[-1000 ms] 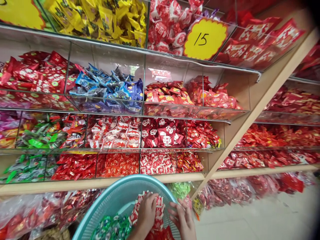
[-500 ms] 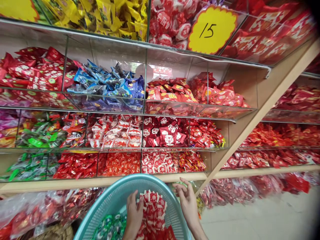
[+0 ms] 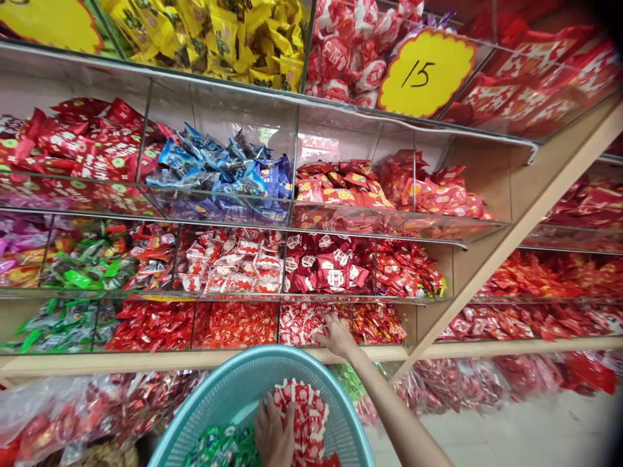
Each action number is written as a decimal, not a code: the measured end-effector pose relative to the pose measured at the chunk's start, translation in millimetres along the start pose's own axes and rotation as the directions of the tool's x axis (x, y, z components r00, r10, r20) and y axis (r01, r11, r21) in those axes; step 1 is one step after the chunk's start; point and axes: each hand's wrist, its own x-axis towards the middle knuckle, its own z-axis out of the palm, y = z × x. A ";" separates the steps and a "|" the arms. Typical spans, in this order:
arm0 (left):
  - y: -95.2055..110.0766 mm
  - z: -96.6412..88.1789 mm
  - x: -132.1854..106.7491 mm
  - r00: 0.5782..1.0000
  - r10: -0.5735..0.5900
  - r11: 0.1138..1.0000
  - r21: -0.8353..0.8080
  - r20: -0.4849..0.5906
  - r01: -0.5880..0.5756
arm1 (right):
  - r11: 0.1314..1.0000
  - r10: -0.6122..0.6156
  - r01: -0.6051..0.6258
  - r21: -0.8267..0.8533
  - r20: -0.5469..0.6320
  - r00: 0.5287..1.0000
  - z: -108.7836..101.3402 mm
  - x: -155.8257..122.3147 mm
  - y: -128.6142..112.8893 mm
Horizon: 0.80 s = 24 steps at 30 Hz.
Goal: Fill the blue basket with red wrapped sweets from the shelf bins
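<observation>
A teal plastic basket [image 3: 178,415] fills the lower middle of the view. In it, green-wrapped candies [image 3: 219,447] lie on the left and red-and-white wrapped candies [image 3: 306,415] are heaped on the right. My left hand [image 3: 275,431] is inside the basket against the left side of that red-and-white heap, thumb and fingers apart. My right hand [image 3: 335,337] reaches over the basket's rim to the bottom shelf, fingers outstretched at a bin of similar red-and-white candies [image 3: 296,324]. Whether its fingertips touch any candy I cannot tell.
Clear-fronted shelves of wrapped candies rise ahead, with a yellow price tag [image 3: 428,72] marked 15 above. A wooden shelf edge [image 3: 219,360] runs behind the basket, and a slanting wooden upright [image 3: 487,259] stands right. Bagged candies [image 3: 82,415] sit below.
My right hand has moved from beside the basket's right rim forward and left into the bottom shelf bin. My left hand stays by the heap in the basket. The view has shifted slightly.
</observation>
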 end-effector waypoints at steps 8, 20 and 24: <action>6.9 6.4 -12.7 0.998 0.058 0.998 -0.032 -0.025 -0.058 | 0.999 0.027 -0.023 -0.024 0.168 0.985 6.2 9.6 -7.7; 7.5 13.0 -21.8 0.996 0.083 0.996 -0.011 -0.043 -0.084 | 0.995 0.000 0.019 -0.094 0.203 0.979 2.2 19.9 -3.8; 3.5 13.4 -18.7 0.995 0.098 0.995 -0.026 -0.036 -0.099 | 0.992 -0.058 0.079 -0.095 0.205 0.977 1.9 24.2 5.4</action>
